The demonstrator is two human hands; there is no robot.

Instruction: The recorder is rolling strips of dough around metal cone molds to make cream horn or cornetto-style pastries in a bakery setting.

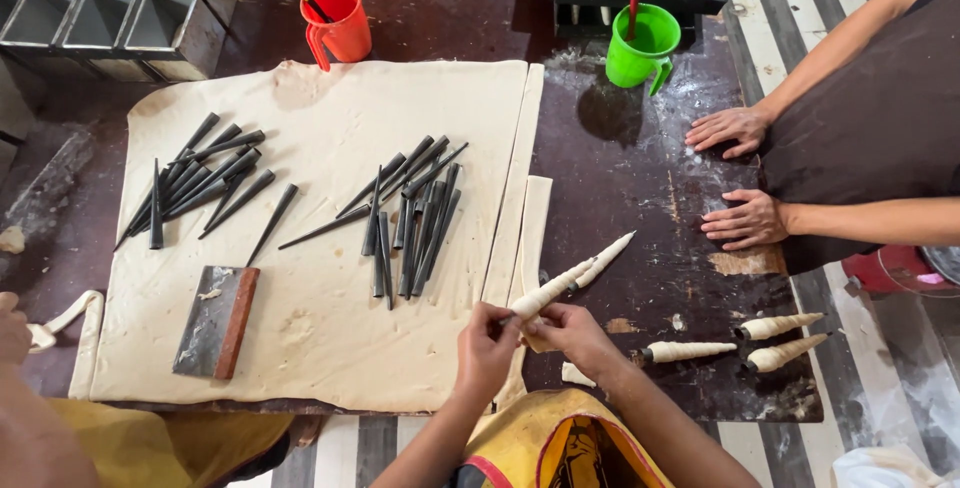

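From the head camera, the left hand (pixel 487 336) and the right hand (pixel 568 331) meet at the near edge of the dark table (pixel 640 178). Both are closed on the wide end of a dough-wrapped cone (pixel 570 280), whose tip points away to the right, raised clear of the table; this seems to let the fingers pinch the dough at the base. Strips of dough (pixel 528 238) lie just beside it, along the edge of the big dough sheet (pixel 330 248). Bare black cones (pixel 410 218) rest in two heaps on that sheet, within reach. Three wrapped cones (pixel 740 343) lie together to the right. The orange cup (pixel 338 20) holds a brush handle; the green cup (pixel 640 46) holds a red-handled tool. What else either contains is hidden. Grey metal tins (pixel 110 3) stand empty at the far left.
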